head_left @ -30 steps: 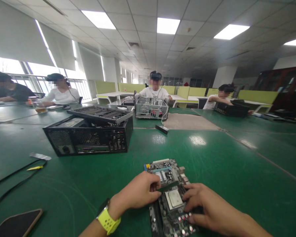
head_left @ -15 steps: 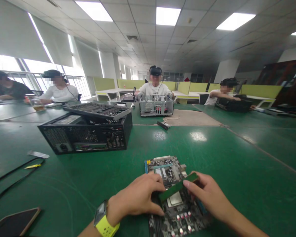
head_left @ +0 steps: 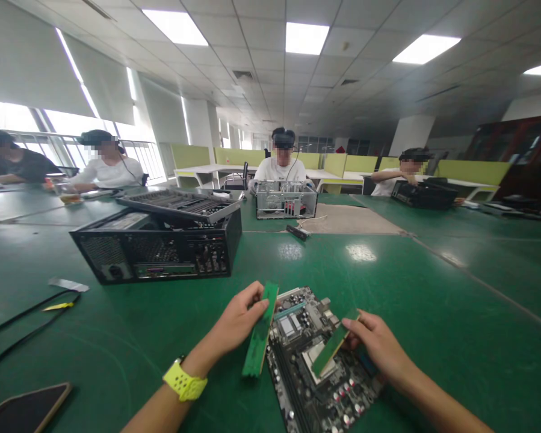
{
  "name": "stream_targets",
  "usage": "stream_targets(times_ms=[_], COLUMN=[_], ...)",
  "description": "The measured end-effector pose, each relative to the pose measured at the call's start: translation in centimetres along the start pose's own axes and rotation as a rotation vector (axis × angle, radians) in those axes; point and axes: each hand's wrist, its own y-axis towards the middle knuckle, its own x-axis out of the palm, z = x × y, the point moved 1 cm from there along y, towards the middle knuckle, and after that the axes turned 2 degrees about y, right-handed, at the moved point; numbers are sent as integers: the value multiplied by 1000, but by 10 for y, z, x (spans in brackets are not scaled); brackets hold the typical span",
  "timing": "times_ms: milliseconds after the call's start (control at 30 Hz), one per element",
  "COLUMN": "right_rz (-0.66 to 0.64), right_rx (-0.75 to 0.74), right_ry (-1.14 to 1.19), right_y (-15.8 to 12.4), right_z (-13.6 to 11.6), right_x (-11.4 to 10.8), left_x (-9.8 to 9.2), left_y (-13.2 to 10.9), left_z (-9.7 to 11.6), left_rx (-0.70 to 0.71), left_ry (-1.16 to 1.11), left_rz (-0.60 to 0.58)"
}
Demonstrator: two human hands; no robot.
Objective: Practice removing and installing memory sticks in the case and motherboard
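Note:
A motherboard (head_left: pixel 292 367) lies flat on the green table (head_left: pixel 171 325) in front of me. At its left edge, my left hand (head_left: pixel 241 319) pinches the upper end of a green RAM stick (head_left: pixel 260 343), whose lower end points towards me. Over the board's right side, my right hand (head_left: pixel 378 346) grips another RAM stick (head_left: pixel 331 350) by its far end. This second stick slants across the pale square processor area, and whether it touches the board I cannot tell. Both hands are closed on their sticks.
A black computer case (head_left: pixel 162 252) with a loose panel (head_left: pixel 184 204) on top stands at the left. Cables (head_left: pixel 30 304) and a phone (head_left: pixel 29 409) lie nearer. Across the table, a person (head_left: pixel 281 162) sits behind an open metal case (head_left: pixel 286 201); others sit left and right.
My left hand has moved left, off the motherboard, and its RAM stick now shows. The stick in my right hand has turned steeper. The motherboard has tilted slightly.

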Motion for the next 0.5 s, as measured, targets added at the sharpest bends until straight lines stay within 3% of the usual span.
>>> stream_targets(times_ms=[100, 200, 400, 500], right_rz=[41, 4, -73, -193], right_rx=[-60, -64, -21, 10], right_ry=[-95, -91, 11, 76], right_y=[3, 2, -8, -17], right_z=[-6, -11, -27, -40], right_x=[-10, -17, -14, -9], left_x=[7, 10, -9, -14], left_y=[2, 1, -2, -1], left_z=[-19, -25, -5, 8], left_rx=[-25, -2, -175, -170], left_ry=[67, 195, 566, 579], left_rz=[-53, -158, -177, -130])
